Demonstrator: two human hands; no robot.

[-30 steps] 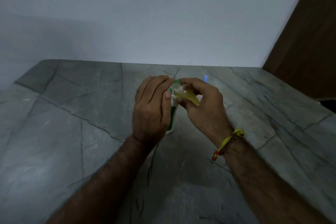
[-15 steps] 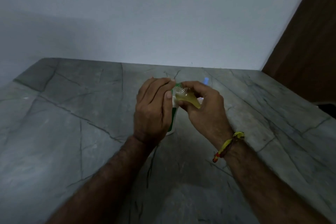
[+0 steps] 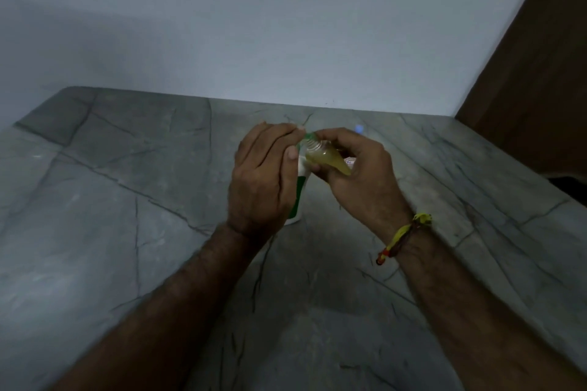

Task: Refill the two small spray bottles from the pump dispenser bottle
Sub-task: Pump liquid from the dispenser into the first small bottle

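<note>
Head view, frame centre: right hand [image 3: 362,174] grips small spray bottle [image 3: 327,158], tilted, yellow liquid inside. Left hand [image 3: 263,181] fingers curled over pump dispenser bottle [image 3: 297,197] top. Grey stone counter [image 3: 111,200] bare toward left edge; wall behind.

Both hands [image 3: 317,174] raised — fingers curled (wrists apart)

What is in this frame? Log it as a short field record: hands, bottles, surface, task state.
left hand: on the pump dispenser bottle, fingertips at its green top
right hand: grips the small bottle, tilted, open neck toward the pump top
small bottle contents: yellowish liquid, partly filled
pump dispenser bottle: white and green, standing on the grey stone counter, mostly hidden by the left hand
right wrist: yellow thread band
second spray bottle: not clearly seen
task state: refill under way
</note>
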